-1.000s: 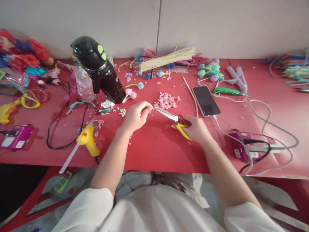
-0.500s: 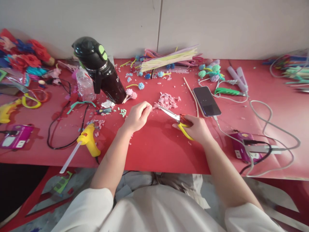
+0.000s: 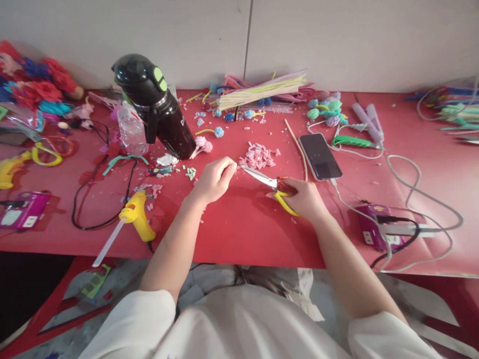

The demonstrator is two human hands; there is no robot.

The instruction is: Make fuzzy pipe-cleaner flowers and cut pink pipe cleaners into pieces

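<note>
My right hand (image 3: pixel 303 199) grips the yellow and red handles of a pair of scissors (image 3: pixel 267 179), whose blades point left. My left hand (image 3: pixel 217 177) is closed in a pinch, its thumb and fingertip just left of the blade tips. A tiny pink bit shows at that pinch, too small to make out fully. Just beyond the blades lies a pile of short pink cut pieces (image 3: pixel 258 155). A long pale pink stick (image 3: pixel 297 149) rests on the red table (image 3: pixel 254 234) between the pile and the phone.
A black flask (image 3: pixel 157 109) and a clear plastic bottle (image 3: pixel 130 130) stand at the left. Nearby lies a yellow glue gun (image 3: pixel 138 217). The phone (image 3: pixel 321 157) is on a cable at the right, above a purple power box (image 3: pixel 377 227). Coloured sticks (image 3: pixel 262 92) lie along the wall.
The scissors have shifted very slightly left, and their blades look closer together. My left hand stays in nearly the same place, still pinched.
</note>
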